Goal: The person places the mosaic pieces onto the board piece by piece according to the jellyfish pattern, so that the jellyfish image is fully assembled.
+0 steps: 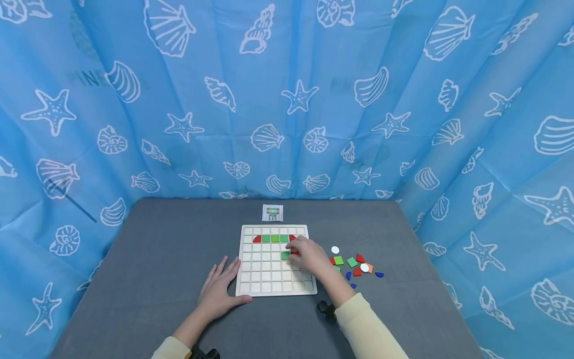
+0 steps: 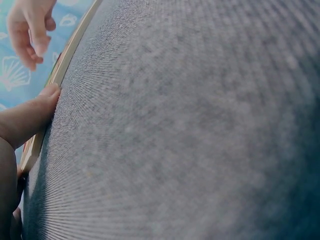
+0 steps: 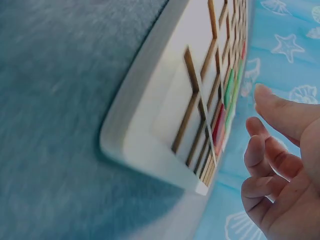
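The wooden grid board [image 1: 266, 274] lies on the tabletop [image 1: 179, 239], just right of the left hand [image 1: 218, 292], whose fingers are spread and whose thumb touches its edge. Over its right side is the right hand [image 1: 311, 255], loosely bent, holding nothing visible, nearer to the loose green square tile [image 1: 352, 262].

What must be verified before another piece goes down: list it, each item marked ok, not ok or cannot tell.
1. Board touched by the left hand: ok; the thumb meets its edge.
2. Right hand free of pieces: ok; nothing shows between thumb and fingers in its wrist view.
3. Picture card visible beyond the board: ok; nothing covers it.
4. Loose pieces all lying separately: not ok; a white disc overlaps an orange piece.
5. Red piece beside the lower green square fully seated: cannot tell; the right hand partly covers it.
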The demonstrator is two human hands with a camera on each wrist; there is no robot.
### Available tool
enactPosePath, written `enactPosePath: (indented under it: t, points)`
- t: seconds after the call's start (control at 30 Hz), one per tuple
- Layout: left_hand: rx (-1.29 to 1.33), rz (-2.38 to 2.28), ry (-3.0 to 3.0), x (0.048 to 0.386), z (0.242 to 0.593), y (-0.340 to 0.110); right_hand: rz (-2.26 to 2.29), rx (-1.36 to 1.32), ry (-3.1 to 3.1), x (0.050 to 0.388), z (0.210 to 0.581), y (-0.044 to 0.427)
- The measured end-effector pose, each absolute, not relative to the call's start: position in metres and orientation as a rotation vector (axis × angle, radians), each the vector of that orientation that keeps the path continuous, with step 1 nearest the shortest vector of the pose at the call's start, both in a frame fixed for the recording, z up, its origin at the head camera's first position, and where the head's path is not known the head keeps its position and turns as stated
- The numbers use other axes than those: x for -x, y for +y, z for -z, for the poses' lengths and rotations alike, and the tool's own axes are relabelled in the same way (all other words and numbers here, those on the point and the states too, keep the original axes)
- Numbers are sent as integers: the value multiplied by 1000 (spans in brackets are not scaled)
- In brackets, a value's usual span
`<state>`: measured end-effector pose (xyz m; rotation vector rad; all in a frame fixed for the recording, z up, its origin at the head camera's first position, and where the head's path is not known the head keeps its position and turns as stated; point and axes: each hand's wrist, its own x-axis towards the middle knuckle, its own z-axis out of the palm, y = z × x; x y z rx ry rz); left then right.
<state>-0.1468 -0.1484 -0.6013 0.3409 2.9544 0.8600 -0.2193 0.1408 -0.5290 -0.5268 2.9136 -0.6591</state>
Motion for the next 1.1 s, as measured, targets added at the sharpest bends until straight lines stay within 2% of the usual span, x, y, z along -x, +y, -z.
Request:
enactPosePath:
  t: [0.33,0.63,1.1]
  points:
    - [-317,-847,2928,147,602,-149,786,398,2970,206,518,167]
    - [-329,-854,2940,147,601,-147,904,258,3004,198,525,203]
    - [-334,-863,2955,148,602,-147,834,80,3042,193,534,261]
